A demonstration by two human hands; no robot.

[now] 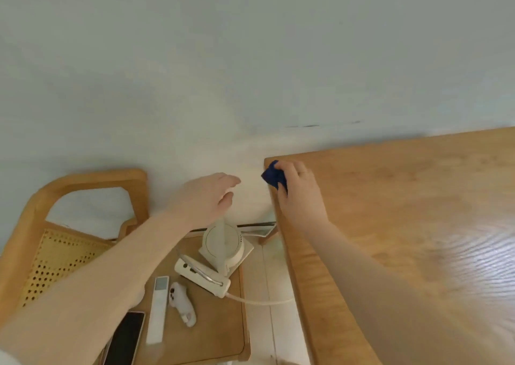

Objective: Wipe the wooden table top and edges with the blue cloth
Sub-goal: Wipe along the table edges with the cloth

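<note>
The wooden table (pixel 404 197) fills the right half of the head view, its far left corner near the wall. My right hand (pixel 299 189) grips the dark blue cloth (pixel 273 175) at that far left corner, pressing it against the table's left edge. My left hand (pixel 207 197) hovers in the air left of the table, above a lower side table, fingers relaxed and holding nothing. Most of the cloth is hidden under my right fingers.
A low wooden side table (pixel 217 334) stands left of the table, carrying a white lamp base (pixel 224 243), a power strip (pixel 202 275), a white remote (pixel 158 313), a small white controller (pixel 182 303) and a phone (pixel 125 339). A cane-seat wooden chair (pixel 64 242) stands further left. The wall is close behind.
</note>
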